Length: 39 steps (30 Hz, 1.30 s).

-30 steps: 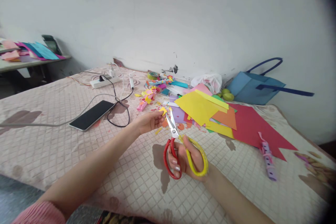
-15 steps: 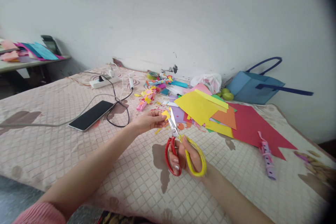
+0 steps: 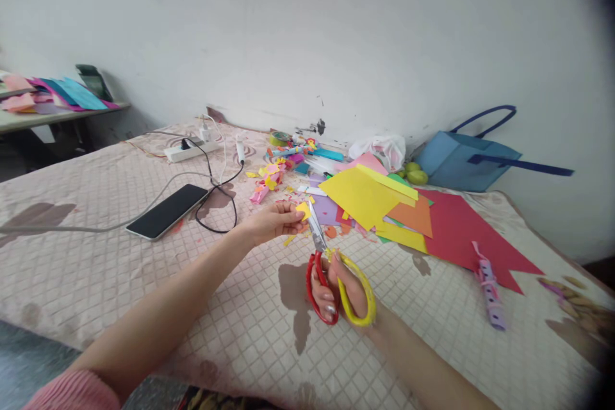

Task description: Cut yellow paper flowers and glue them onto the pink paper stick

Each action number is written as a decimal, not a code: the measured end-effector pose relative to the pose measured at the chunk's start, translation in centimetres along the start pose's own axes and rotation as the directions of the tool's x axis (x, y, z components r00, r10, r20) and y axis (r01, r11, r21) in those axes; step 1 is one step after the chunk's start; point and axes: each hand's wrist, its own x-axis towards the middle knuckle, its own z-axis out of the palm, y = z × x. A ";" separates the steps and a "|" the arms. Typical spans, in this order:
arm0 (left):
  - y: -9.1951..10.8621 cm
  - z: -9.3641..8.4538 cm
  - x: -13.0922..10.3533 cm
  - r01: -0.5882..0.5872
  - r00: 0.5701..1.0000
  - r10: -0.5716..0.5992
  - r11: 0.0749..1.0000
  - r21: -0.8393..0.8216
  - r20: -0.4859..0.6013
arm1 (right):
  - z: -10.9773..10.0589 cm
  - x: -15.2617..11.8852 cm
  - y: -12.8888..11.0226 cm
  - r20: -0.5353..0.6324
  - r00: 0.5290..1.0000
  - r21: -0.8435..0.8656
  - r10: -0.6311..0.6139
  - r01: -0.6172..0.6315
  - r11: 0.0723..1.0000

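left hand point(image 3: 276, 223): fingertips pinching the small yellow paper piece point(image 3: 303, 209), at about 10 o'clock from the scissors' pivot.
right hand point(image 3: 343, 285): closed round the handles of the scissors point(image 3: 318, 242), fingers through the loops.
scissors: between the hands, above the tablecloth point(image 3: 230, 327); blades point to 11 o'clock, red loop on the left, yellow loop on the right.
yellow paper piece: 11 o'clock from the pivot, by the blade tips; tips look to be at its edge, contact hard to tell at this size.
yellow sheet point(image 3: 360, 195): about 2 o'clock, overlapping an orange sheet point(image 3: 416, 214).
red sheet point(image 3: 471, 237): 3 o'clock, flat on the cloth.
lilac roll point(image 3: 491, 298): just past 3 o'clock, tied with pink.
pink roll point(image 3: 270, 180): between 10 and 11 o'clock, yellow flower shapes on it.
phone point(image 3: 168, 211): 9 o'clock, screen dark, cable beside it.
power strip point(image 3: 188, 151): 10 o'clock, plugs in.
blue bag point(image 3: 464, 163): 2 o'clock, near the wall, green fruit point(image 3: 416, 174) beside it.
plastic bag point(image 3: 384, 150): between 1 and 2 o'clock, crumpled.
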 end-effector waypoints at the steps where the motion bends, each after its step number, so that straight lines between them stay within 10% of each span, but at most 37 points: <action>1: 0.0 0.0 0.0 -0.002 1.000 0.002 1.000 0.001 0.001 | 0.0 0.0 0.0 -0.006 1.000 -0.002 0.002 -0.002 1.000; 39: 0.5 -2.0 0.3 0.020 0.998 -0.028 0.992 0.127 0.060 | 0.0 -0.2 -0.1 0.046 0.998 0.072 0.034 -0.037 0.997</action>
